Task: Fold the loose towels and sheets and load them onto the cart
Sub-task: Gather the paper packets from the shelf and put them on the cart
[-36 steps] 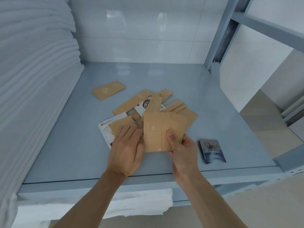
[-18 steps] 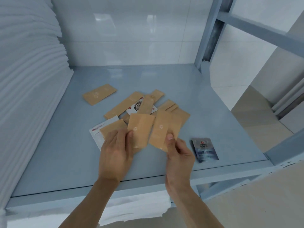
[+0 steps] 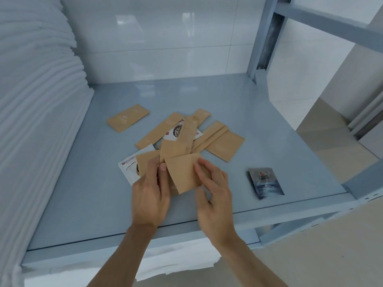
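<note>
Far to the left of both hands, a tall stack of folded white towels (image 3: 31, 125) stands on the blue-grey shelf (image 3: 87, 204). Just past the left hand (image 3: 150, 195), a lone brown paper packet (image 3: 128, 118) lies flat. That hand pinches a brown packet (image 3: 183, 172) with its thumb on top. Beside it, the right hand (image 3: 213, 195) touches the same packet's edge, fingers bent; how firmly it holds it is unclear. Beyond the fingers lies a pile of brown packets (image 3: 199, 137). To the right of the right hand sits a dark sachet (image 3: 265, 182). Below the shelf, white cloth (image 3: 161, 266) shows.
</note>
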Demonstrator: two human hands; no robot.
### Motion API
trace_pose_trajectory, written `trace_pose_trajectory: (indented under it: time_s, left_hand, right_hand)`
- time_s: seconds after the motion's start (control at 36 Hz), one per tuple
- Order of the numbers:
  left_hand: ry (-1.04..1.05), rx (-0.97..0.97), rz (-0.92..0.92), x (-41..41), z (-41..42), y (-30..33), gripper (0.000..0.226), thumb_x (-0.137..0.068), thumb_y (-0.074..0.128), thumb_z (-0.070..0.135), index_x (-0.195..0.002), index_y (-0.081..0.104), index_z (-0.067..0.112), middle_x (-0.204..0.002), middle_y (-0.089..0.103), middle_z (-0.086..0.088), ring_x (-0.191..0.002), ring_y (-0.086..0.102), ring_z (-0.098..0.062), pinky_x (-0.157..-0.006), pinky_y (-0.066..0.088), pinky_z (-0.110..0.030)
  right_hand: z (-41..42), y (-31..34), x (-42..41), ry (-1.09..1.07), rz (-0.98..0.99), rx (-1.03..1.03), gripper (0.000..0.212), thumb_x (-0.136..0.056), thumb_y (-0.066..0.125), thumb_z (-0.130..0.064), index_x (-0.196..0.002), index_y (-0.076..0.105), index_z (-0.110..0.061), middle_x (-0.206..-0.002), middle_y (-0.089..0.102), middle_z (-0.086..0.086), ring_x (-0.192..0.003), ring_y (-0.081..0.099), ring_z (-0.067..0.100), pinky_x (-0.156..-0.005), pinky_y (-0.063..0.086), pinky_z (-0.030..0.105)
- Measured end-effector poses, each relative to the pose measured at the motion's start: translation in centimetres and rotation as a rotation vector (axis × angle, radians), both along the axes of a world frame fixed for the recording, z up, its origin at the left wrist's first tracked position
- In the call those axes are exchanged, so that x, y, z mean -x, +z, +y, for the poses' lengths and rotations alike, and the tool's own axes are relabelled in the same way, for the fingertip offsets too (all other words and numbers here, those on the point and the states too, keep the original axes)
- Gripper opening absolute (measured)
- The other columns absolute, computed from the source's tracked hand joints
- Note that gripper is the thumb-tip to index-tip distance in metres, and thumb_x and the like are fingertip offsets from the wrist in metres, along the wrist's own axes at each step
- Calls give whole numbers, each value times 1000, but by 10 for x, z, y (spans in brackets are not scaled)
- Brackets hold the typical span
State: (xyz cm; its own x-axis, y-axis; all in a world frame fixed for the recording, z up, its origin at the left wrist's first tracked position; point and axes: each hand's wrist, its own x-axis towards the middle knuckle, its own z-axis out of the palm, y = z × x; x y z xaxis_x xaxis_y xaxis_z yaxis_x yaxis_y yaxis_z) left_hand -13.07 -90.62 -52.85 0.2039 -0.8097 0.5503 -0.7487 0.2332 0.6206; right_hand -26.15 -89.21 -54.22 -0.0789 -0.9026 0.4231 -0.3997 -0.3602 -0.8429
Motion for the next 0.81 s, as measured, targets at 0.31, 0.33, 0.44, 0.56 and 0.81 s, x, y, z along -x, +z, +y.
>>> trace_pose_trajectory:
  time_s: [0.31,0.33,0.44,0.56,0.81]
  left_hand:
    - [-37,-25,7,0,-1,-3,43,-101,32,38,-108,59,5,-68,55,10,-51,52,-22,-49,34,-22]
    - [-41,-24,2,0,-1,-3,43,-101,33,38,-108,59,5,-70,57,8,-51,54,-23,-51,36,-24]
    - [-15,-29,34,-1,-2,-7,33,-101,29,41,-106,52,18,-61,47,17,-47,44,-14,-47,33,-25]
    - [-15,-51,56,-3,-2,-8,36,-101,26,45,-106,51,21,-58,42,18,-48,46,-12,-45,30,-26]
    - [-165,-60,134,-5,0,-7,38,-101,26,47,-106,55,23,-71,59,18,-64,55,-4,-52,38,-12]
  right_hand:
    - [-4,0,2,-102,-212,-129,56,-89,70,-4,-138,48,-21,-120,56,-6,-99,60,6,-90,47,15]
    - [-4,-1,2,-110,-272,-168,53,-89,70,-6,-135,51,-25,-110,61,-9,-95,62,8,-88,49,17]
    - [-1,0,2,-288,-408,-104,18,-89,71,-11,-94,62,-26,-83,66,-13,-78,62,5,-73,48,16]
    - [0,-1,0,-378,-496,7,10,-93,67,-21,-88,58,-22,-79,57,-1,-70,51,15,-67,45,28]
    - [2,-7,-5,-12,80,187,33,-75,70,16,-92,67,-12,-110,57,-9,-104,53,18,-77,53,32]
